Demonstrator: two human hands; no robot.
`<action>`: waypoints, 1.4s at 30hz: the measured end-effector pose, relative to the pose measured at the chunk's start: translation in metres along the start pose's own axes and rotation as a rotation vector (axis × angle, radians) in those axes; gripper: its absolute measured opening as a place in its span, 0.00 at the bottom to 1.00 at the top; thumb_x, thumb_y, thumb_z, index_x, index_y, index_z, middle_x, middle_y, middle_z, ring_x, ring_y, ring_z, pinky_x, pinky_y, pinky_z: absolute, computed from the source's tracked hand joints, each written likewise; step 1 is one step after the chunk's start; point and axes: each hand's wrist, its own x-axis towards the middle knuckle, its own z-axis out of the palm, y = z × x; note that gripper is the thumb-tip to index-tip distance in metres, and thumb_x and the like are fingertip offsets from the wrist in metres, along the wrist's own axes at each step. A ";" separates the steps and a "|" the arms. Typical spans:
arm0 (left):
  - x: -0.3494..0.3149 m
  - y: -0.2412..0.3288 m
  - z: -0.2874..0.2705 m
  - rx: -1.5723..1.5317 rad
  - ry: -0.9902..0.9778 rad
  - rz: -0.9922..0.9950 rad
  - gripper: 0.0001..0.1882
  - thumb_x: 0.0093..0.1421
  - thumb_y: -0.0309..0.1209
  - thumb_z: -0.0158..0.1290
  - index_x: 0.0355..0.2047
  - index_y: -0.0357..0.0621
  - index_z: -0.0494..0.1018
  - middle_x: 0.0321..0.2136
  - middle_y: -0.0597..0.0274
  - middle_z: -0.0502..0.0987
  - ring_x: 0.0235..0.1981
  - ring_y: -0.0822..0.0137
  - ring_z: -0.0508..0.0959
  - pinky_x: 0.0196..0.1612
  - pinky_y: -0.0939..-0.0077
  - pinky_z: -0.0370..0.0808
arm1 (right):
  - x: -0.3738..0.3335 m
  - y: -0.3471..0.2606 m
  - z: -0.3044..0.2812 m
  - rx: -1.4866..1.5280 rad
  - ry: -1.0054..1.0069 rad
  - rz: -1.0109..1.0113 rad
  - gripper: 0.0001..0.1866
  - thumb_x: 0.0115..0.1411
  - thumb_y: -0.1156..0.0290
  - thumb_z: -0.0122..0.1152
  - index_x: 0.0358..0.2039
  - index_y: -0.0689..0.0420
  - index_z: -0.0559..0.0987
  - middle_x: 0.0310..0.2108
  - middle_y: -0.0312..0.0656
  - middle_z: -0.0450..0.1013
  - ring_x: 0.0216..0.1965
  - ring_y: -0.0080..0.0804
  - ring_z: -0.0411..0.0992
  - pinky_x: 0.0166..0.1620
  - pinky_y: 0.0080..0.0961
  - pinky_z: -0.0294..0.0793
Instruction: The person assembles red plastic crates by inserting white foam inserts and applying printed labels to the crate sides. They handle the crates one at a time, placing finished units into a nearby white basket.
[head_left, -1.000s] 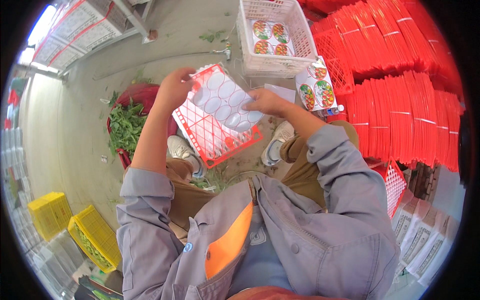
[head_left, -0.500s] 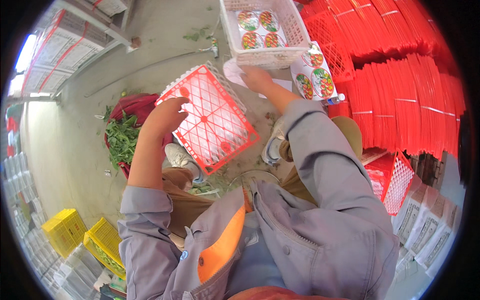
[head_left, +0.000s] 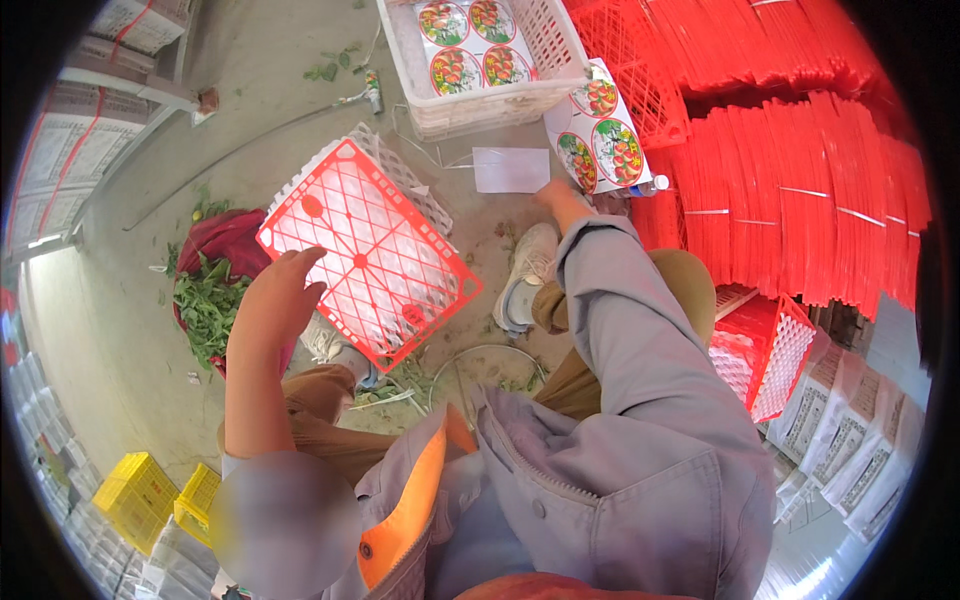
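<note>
My left hand (head_left: 283,292) hovers at or rests on the left side of a red lattice plastic lid (head_left: 362,258), its fingers apart and curved, holding nothing. Under that lid, a tilted basket shows white netting (head_left: 402,180) along its edges. Farther right, my right hand (head_left: 563,200) reaches down beside a white sheet of round colourful stickers (head_left: 597,140); its fingers are mostly hidden. Close to it a plain pale paper (head_left: 510,170) lies on the floor. Behind stands a white plastic basket (head_left: 480,112) holding more sticker sheets (head_left: 470,45).
Stacks of red plastic lids (head_left: 800,200) fill the right side. A small bottle (head_left: 650,186) lies by the stickers. A dark red bag (head_left: 225,240) with green leaves (head_left: 208,310) sits at the left. A hose (head_left: 240,150) crosses the floor; yellow crates (head_left: 137,495) stand lower left.
My right hand has moved from the floor below the white basket toward the sticker sheet; the pale crumpled piece by its fingers is gone from there. My left hand has shifted lower on the lid.
</note>
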 end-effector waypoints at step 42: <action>-0.013 -0.029 0.015 0.014 0.072 0.116 0.25 0.60 0.32 0.58 0.58 0.48 0.73 0.51 0.47 0.79 0.54 0.47 0.78 0.56 0.54 0.75 | 0.003 0.097 -0.048 1.335 -0.127 0.233 0.22 0.64 0.65 0.65 0.56 0.58 0.75 0.50 0.50 0.78 0.46 0.45 0.79 0.50 0.52 0.79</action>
